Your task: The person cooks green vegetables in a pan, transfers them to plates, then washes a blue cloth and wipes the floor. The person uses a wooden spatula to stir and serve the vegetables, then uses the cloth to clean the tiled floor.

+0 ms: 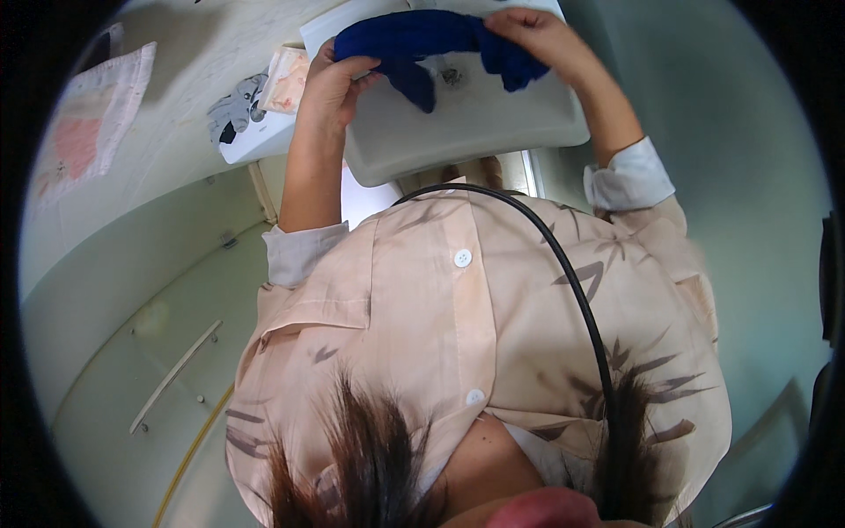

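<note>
A dark blue cloth [422,33] is stretched between my two hands above a white washbasin [462,125]. My left hand [340,79] pinches its left end between thumb and fingers. At the other side, my right hand [535,36] grips the cloth near its right end. One loose flap dangles by my left hand, and a bunched part hangs below my right. The cloth hides the basin's far part. Between the hanging parts, the drain [451,77] shows in the bowl.
Left of the basin, a pale patterned packet [284,79] and a grey fabric item [237,105] rest on a white ceramic surface [261,142]. A towel [99,125] hangs on the left wall. Lower left are a bar handle [175,376] and a yellow hose [191,455]. A black cable [561,257] crosses my shirt.
</note>
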